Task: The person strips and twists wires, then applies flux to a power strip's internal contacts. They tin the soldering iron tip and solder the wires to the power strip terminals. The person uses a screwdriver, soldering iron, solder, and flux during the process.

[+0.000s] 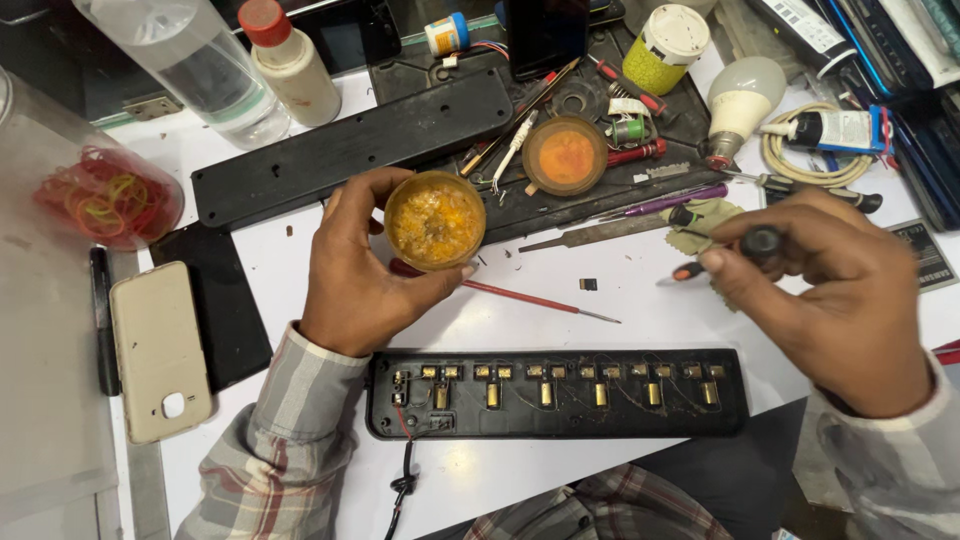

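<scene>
While a phone in a beige case [160, 350] lies face down at the far left beside a clear bag of rubber bands [108, 195], the left hand [365, 265] is closed around a small round tin of yellowish paste [435, 220], thumb and fingers wrapped about its wall, lifted over the white table [640, 300]. Its orange lid [566, 156] rests behind, on the black cover panel [355, 145]. Just beneath the tin lies a thin red-handled probe [505, 293]. Nearer the person sits the opened power strip base [555, 393], brass contacts in 1 row, its cord trailing off the front edge. Further right a flat metal file [590, 236] lies on the table. The right hand [835, 300] pinches a black-handled tool [755, 243] with an orange collar, its tip pointing left toward the tin. To do this well, I judge the tin should stay level and steady, and the tip should take only a small dab, kept clear of the tin's rim.
</scene>
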{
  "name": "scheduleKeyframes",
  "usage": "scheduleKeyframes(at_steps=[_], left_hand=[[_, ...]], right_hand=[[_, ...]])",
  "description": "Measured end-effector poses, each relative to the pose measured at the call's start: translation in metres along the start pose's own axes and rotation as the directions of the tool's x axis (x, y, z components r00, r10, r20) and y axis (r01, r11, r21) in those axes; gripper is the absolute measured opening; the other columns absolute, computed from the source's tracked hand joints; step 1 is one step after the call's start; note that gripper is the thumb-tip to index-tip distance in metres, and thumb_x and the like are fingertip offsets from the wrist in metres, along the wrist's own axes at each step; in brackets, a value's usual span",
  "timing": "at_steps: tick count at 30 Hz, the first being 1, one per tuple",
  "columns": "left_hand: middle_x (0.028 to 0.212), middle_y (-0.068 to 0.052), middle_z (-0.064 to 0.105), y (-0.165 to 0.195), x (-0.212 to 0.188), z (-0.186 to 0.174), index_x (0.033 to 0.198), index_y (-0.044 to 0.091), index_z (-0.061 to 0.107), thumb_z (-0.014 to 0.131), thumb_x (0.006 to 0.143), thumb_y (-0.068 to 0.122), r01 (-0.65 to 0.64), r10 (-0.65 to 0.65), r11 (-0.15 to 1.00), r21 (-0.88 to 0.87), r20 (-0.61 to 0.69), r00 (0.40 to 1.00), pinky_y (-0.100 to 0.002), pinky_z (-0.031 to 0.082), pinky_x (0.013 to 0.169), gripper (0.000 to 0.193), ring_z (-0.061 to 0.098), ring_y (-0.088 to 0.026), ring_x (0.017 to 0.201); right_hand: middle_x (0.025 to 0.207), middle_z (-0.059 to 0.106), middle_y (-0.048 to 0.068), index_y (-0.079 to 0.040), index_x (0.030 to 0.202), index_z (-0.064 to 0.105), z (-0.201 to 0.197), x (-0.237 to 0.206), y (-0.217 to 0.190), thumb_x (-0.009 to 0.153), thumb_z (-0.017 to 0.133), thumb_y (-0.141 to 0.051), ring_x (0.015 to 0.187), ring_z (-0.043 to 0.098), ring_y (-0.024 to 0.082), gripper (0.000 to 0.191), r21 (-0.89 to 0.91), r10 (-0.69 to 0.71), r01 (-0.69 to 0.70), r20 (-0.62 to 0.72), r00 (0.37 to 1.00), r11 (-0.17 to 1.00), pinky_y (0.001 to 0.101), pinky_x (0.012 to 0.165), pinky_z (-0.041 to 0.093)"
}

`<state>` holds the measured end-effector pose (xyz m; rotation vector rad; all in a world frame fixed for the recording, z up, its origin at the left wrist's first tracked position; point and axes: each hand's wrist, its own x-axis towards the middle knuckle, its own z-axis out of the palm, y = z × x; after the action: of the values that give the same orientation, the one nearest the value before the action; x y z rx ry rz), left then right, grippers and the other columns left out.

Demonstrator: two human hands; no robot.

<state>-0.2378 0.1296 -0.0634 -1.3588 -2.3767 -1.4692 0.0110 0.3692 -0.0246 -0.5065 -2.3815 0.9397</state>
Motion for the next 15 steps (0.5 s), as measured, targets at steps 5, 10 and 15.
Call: scheduleKeyframes(at_steps=[5, 10, 15], left_hand=[[0.116, -0.011, 0.065, 0.001, -0.001, 0.001, 0.126, 0.006, 0.06, 0.098, 0.064, 0.021, -0.001, 0.001, 1.0, -0.031, 0.018, 1.0, -0.036, 0.052, 0.088, 0.073, 0.066, -0.024, 0.103], [0.12, -0.012, 0.065, 0.0, -0.002, 0.003, 0.127, 0.005, 0.059, 0.098, 0.065, 0.021, -0.057, 0.061, 0.994, -0.098, 0.042, 0.997, -0.037, 0.055, 0.097, 0.075, 0.066, -0.026, 0.111], [0.125, -0.013, 0.063, 0.005, -0.004, 0.003, 0.134, 0.005, 0.057, 0.098, 0.069, 0.02, -0.149, 0.156, 0.98, -0.134, 0.044, 0.987, -0.038, 0.056, 0.1, 0.079, 0.067, -0.028, 0.114]], right_hand=[[0.086, 0.071, 0.008, 0.003, 0.1, 0.076, 0.014, 0.0, 0.005, 0.089, 0.078, -0.013, 0.067, 0.066, 0.013, 0.02, -0.143, 0.008, 0.008, 0.114, 0.993, 0.99, 0.0262, 0.06, 0.051], [0.1, 0.075, 0.012, 0.006, 0.106, 0.073, 0.018, 0.006, 0.007, 0.103, 0.065, -0.012, 0.076, 0.07, 0.017, 0.021, 0.052, 0.058, -0.065, 0.13, 0.99, 0.997, 0.0283, 0.068, 0.056], [0.107, 0.073, 0.017, 0.009, 0.124, 0.062, 0.023, 0.012, -0.005, 0.106, 0.057, -0.01, 0.094, 0.075, 0.021, 0.027, 0.466, 0.002, -0.08, 0.165, 0.986, 0.881, 0.033, 0.081, 0.063]])
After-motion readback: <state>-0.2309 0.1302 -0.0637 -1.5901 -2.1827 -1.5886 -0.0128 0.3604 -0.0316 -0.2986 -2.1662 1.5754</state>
